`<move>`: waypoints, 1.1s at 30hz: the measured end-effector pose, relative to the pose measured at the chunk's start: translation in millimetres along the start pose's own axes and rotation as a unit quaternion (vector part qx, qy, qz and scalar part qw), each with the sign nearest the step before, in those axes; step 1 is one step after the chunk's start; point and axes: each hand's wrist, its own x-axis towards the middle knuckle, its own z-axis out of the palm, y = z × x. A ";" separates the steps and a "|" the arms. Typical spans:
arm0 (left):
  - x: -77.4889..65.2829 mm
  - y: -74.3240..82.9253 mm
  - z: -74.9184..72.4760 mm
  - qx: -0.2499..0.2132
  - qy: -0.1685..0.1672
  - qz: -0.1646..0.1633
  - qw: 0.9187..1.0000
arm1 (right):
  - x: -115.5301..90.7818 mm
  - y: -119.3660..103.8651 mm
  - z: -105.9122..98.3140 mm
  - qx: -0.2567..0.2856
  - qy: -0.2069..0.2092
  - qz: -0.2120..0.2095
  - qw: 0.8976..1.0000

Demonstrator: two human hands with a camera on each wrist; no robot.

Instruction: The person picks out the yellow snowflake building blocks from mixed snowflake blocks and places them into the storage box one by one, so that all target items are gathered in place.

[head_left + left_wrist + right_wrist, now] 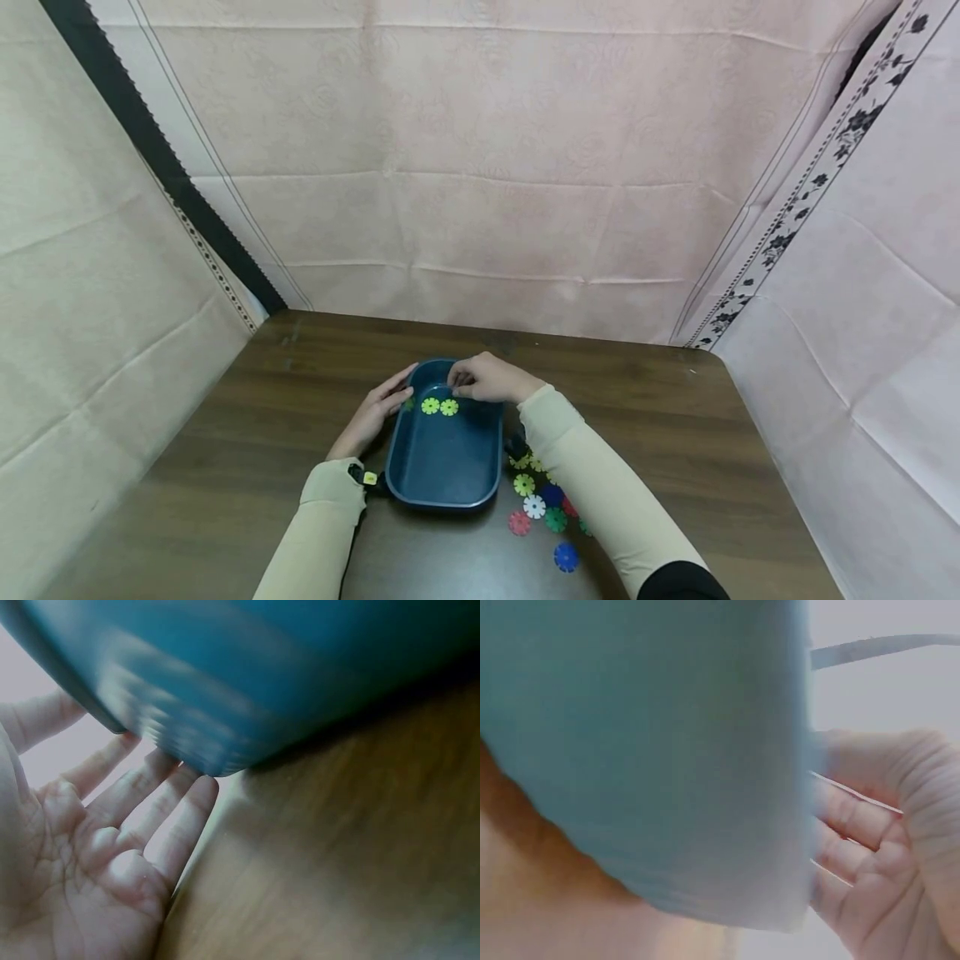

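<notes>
A dark blue rectangular tray (444, 458) stands on the table. Two yellow-green flower-shaped discs (439, 407) lie side by side in its far half. My left hand (373, 414) holds the tray's left wall, thumb at the rim; in the left wrist view its fingertips (196, 791) press the outer side. Over the tray's far right corner, my right hand (491, 379) has its fingers bent down, thumb and fingertips together. Something small and pale shows at those fingertips, too small to name. In the right wrist view, the tray wall (652, 750) hides the fingertips.
Loose flower-shaped discs in yellow, white, red, green and blue lie right of the tray, such as a white disc (534, 507) and a blue disc (566, 557). My right sleeve (600, 475) covers some. Cloth sheets (480, 183) hang around the wooden table (637, 400).
</notes>
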 end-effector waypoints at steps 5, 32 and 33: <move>-0.7 -0.5 1.5 0.004 0.001 0.002 1.000 | -12.5 0.8 -9.8 0.016 0.034 -0.012 0.999; 0.0 -1.2 -1.1 0.008 -0.002 0.011 1.000 | -128.5 50.2 16.3 0.129 0.201 0.076 0.968; 0.2 -1.4 -2.2 0.008 -0.002 0.011 1.000 | -130.5 53.8 20.3 0.128 0.209 0.082 0.966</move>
